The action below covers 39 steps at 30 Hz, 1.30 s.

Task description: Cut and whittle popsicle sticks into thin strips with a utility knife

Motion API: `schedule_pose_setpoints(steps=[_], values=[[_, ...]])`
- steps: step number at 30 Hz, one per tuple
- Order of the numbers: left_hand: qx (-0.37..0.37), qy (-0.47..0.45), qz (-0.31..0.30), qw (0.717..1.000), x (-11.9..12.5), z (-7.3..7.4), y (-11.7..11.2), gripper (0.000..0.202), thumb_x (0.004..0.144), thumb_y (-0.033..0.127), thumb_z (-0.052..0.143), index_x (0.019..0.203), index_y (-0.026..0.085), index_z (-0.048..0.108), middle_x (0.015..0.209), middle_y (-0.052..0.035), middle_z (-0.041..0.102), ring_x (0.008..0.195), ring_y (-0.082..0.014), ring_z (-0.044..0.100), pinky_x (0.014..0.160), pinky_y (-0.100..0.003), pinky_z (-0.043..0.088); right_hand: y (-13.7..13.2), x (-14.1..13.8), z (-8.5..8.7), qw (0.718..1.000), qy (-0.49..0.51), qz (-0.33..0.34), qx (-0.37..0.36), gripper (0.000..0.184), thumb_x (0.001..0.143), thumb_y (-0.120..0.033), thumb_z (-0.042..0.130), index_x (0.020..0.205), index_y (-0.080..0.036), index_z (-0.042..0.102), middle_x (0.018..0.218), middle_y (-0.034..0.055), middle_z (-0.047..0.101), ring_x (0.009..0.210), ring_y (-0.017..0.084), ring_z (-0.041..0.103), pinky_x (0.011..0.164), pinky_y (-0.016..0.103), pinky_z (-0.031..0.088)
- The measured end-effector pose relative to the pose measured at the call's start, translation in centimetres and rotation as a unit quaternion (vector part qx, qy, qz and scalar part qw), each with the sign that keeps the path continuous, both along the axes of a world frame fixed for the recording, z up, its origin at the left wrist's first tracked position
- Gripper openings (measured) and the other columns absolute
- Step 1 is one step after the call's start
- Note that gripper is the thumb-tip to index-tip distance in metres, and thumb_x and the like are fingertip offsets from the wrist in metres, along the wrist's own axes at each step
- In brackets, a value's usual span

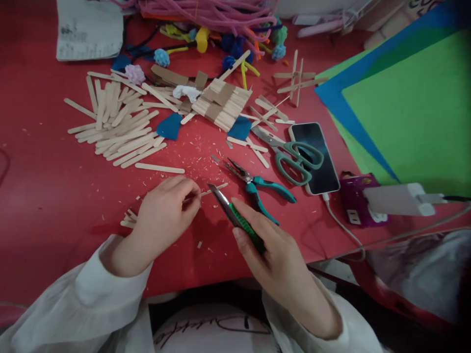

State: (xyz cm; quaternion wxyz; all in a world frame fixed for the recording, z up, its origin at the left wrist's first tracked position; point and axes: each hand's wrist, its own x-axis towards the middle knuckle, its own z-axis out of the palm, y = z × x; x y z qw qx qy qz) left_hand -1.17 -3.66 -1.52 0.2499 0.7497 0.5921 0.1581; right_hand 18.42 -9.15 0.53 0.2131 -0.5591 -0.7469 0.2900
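Observation:
My left hand [167, 213] is closed around one end of a thin wooden craft stick [215, 190], whose free end points right. In my right hand [274, 250] is a green and black utility knife [245, 225], its blade [218, 193] out and close to the stick; I cannot tell whether they touch. Several short cut stick pieces [128, 219] lie beside my left wrist. Pliers with teal handles [253, 186] rest just beyond the knife. One whole craft stick [160, 168] lies past my left hand, and small wood shavings are scattered around.
A heap of craft sticks [117, 122] lies at left. Behind are a stick panel joined with brown strips [222, 103] and pink pipe cleaners [206, 12]. Green scissors [298, 159] lie across a phone [322, 171]. A cable runs to a purple power block [358, 198]; coloured sheets [408, 103] lie right.

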Motion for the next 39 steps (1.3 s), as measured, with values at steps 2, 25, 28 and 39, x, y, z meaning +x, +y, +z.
schedule_pose_setpoints(steps=[2, 25, 28, 39], values=[[0.036, 0.036, -0.027, 0.998, 0.2, -0.2, -0.2, 0.013, 0.081, 0.017, 0.046, 0.072, 0.019, 0.054, 0.075, -0.0024, 0.058, 0.074, -0.0174, 0.054, 0.066, -0.029, 0.039, -0.1, -0.3, -0.4, 0.999, -0.030, 0.001, 0.015, 0.041, 0.090, -0.017, 0.044, 0.131, -0.012, 0.049, 0.104, 0.0136, 0.069, 0.089, 0.023, 0.069, 0.070, 0.033, 0.059], [0.053, 0.040, -0.054, 0.996, 0.4, -0.4, -0.2, 0.020, 0.088, 0.019, 0.044, 0.072, 0.018, 0.056, 0.074, -0.0031, 0.058, 0.072, -0.0180, 0.056, 0.066, -0.030, 0.041, -0.5, -1.1, -1.1, 0.994, -0.095, 0.013, 0.052, 0.040, 0.088, -0.016, 0.041, 0.126, -0.008, 0.054, 0.075, 0.0093, 0.067, 0.059, 0.021, 0.065, 0.046, 0.029, 0.053], [0.050, 0.042, -0.053, 0.996, 0.5, -0.4, -0.2, 0.019, 0.087, 0.018, 0.044, 0.071, 0.018, 0.055, 0.073, -0.0027, 0.057, 0.071, -0.0174, 0.055, 0.065, -0.030, 0.040, -0.5, -1.1, -1.1, 0.995, -0.088, 0.012, 0.054, 0.040, 0.088, -0.015, 0.041, 0.125, -0.006, 0.055, 0.076, 0.0101, 0.067, 0.059, 0.021, 0.066, 0.045, 0.029, 0.053], [0.077, 0.032, -0.051, 0.995, 0.3, -0.4, -0.2, 0.018, 0.085, 0.014, 0.048, 0.069, 0.018, 0.055, 0.071, -0.0014, 0.058, 0.068, -0.0156, 0.055, 0.062, -0.028, 0.041, -0.6, -1.1, -1.3, 0.991, -0.113, 0.021, 0.070, 0.039, 0.090, -0.016, 0.040, 0.126, -0.007, 0.051, 0.074, 0.0059, 0.064, 0.054, 0.016, 0.061, 0.040, 0.023, 0.045]])
